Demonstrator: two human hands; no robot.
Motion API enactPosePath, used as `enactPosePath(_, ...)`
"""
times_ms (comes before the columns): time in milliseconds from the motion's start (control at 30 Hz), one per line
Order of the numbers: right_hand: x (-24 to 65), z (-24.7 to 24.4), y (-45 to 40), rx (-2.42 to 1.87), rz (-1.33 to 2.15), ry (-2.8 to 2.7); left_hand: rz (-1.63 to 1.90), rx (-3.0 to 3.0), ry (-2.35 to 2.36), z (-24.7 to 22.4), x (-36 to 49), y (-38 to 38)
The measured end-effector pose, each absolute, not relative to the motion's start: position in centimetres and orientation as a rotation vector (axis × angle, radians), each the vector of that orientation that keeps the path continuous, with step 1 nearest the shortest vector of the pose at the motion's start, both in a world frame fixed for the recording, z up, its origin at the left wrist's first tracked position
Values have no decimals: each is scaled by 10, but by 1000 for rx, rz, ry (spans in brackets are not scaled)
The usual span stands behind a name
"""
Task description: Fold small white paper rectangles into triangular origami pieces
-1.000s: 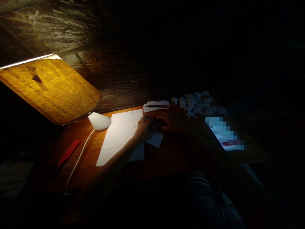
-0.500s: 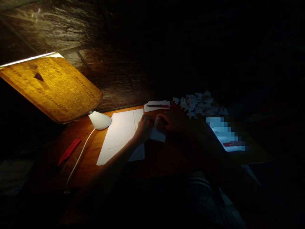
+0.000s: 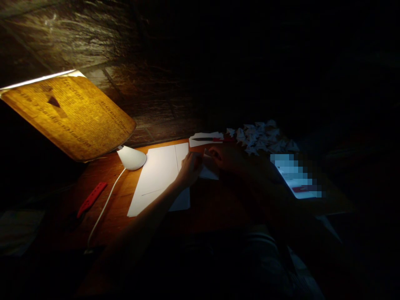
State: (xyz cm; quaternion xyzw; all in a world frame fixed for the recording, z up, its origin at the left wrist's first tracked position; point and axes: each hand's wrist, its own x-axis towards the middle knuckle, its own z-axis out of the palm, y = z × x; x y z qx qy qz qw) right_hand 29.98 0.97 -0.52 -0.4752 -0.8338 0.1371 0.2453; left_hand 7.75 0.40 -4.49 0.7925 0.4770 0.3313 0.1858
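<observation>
A small piece of white paper point(image 3: 211, 172) is between my two hands above the dark wooden table point(image 3: 215, 204). My left hand point(image 3: 190, 167) has its fingers bent and pressed together at the paper's left side. From the right, my right hand point(image 3: 229, 158) pinches the paper's upper part with curled fingers, dimly lit. The fingertips are partly hidden in shadow. Left of my hands lies a stack of white sheets point(image 3: 159, 175) with thin lines on it, partly under my left forearm.
A lamp base point(image 3: 131, 158) with a white cable stands left, below a glowing printed shade point(image 3: 71, 114). A red strip-like object point(image 3: 93, 198) lies nearby. Behind my hands is a dark-bladed tool point(image 3: 203, 138) on paper. Several folded paper pieces point(image 3: 261, 135) and a lit phone point(image 3: 295, 177) are right.
The paper between my hands has shifted and tilted, its lower edge now higher. My right hand's fingers have curled in at its top, while my left hand has barely moved.
</observation>
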Motion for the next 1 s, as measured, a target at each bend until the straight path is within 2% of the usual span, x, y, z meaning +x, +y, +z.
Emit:
enactPosePath(300, 294, -9, 12, -1267, 422, -2076, 1048, 2138, 1307, -54, 73, 10)
enactPosePath(533, 290, -16, 18, -1294, 595, -1836, 1241, 1706, 1063, -53, 74, 12)
enactPosePath(733, 289, -10, 17, -1220, 909, -1796, 1207, 1439, 965, -41, 77, 7)
enactPosePath(1000, 289, -2, 10, -1305, 852, -1791, 1143, 1452, 945, -38, 75, 3)
